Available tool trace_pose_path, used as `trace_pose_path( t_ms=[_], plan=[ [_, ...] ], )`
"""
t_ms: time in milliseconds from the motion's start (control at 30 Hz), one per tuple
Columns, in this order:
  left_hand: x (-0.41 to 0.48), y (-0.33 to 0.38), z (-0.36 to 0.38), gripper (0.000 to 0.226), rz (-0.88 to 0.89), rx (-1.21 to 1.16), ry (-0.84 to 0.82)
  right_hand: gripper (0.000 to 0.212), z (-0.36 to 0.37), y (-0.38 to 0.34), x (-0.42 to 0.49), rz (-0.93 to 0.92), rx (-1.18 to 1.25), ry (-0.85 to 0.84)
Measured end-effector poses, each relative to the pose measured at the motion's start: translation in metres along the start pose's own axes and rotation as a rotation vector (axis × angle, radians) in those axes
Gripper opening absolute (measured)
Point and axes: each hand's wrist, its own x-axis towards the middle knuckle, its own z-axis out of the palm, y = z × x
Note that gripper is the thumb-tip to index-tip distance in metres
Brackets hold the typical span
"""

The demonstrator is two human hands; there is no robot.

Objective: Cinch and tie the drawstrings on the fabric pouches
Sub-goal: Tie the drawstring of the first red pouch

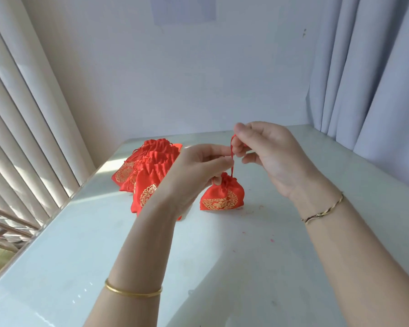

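Observation:
A small red fabric pouch point(222, 195) with a gold pattern stands on the white table, its mouth gathered tight. A red drawstring point(232, 159) runs straight up from its top. My left hand point(196, 171) pinches the string partway up, with its lower fingers curled against the pouch's neck. My right hand point(267, 149) pinches the string's upper loop a little higher, above the pouch.
A pile of several more red pouches point(147, 171) lies left of the held one, partly hidden by my left forearm. The white table point(246, 267) meets a wall behind, blinds on the left and a curtain point(373, 67) on the right.

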Motion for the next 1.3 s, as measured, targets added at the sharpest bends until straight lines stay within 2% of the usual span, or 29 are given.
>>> trace_pose_path(
  t_ms=[67, 133, 200, 267, 333, 433, 600, 800, 933, 1033, 1167, 1233, 1300],
  plan=[
    [-0.002, 0.001, 0.002, 0.012, 0.002, 0.075, -0.027, 0.029, 0.004, -0.004, -0.003, -0.042, -0.044, -0.024],
    [-0.002, 0.003, 0.004, 0.006, 0.030, 0.137, 0.005, 0.028, 0.006, -0.007, -0.005, -0.083, -0.059, -0.039],
    [-0.001, 0.004, 0.004, 0.011, 0.060, 0.163, 0.053, 0.030, 0.007, -0.008, -0.004, -0.092, -0.038, -0.032],
    [-0.001, 0.004, 0.003, 0.015, 0.067, 0.129, 0.086, 0.033, 0.005, -0.005, -0.001, -0.043, 0.015, 0.025],
    [-0.001, 0.005, 0.002, 0.019, 0.056, 0.088, 0.096, 0.027, 0.002, -0.002, 0.001, 0.033, -0.042, 0.051],
    [0.000, 0.005, 0.000, 0.021, 0.034, 0.047, 0.093, 0.028, 0.000, 0.002, 0.000, 0.115, -0.209, -0.104],
    [0.000, 0.002, -0.009, 0.020, 0.011, 0.015, 0.118, 0.024, -0.004, 0.006, -0.001, 0.084, -0.194, -0.246],
    [-0.002, 0.003, -0.009, 0.015, 0.136, 0.092, 0.142, 0.012, -0.001, 0.008, 0.002, 0.034, -0.285, -0.094],
    [-0.003, 0.004, -0.010, 0.013, 0.086, -0.047, 0.170, 0.016, -0.009, 0.002, 0.001, 0.035, -0.270, 0.013],
    [-0.004, 0.004, -0.010, 0.013, 0.042, -0.103, 0.174, 0.011, -0.011, -0.002, -0.001, 0.118, -0.241, -0.114],
    [-0.005, 0.005, -0.012, 0.014, 0.048, -0.061, 0.157, 0.007, -0.011, -0.002, -0.007, 0.187, -0.394, -0.324],
    [-0.006, 0.006, -0.013, 0.017, 0.060, -0.009, 0.125, 0.012, -0.010, 0.000, -0.005, 0.154, -0.382, -0.291],
    [-0.006, 0.007, -0.013, 0.020, 0.091, 0.080, 0.100, 0.015, -0.007, 0.005, -0.002, 0.081, -0.322, -0.162]
  ],
)
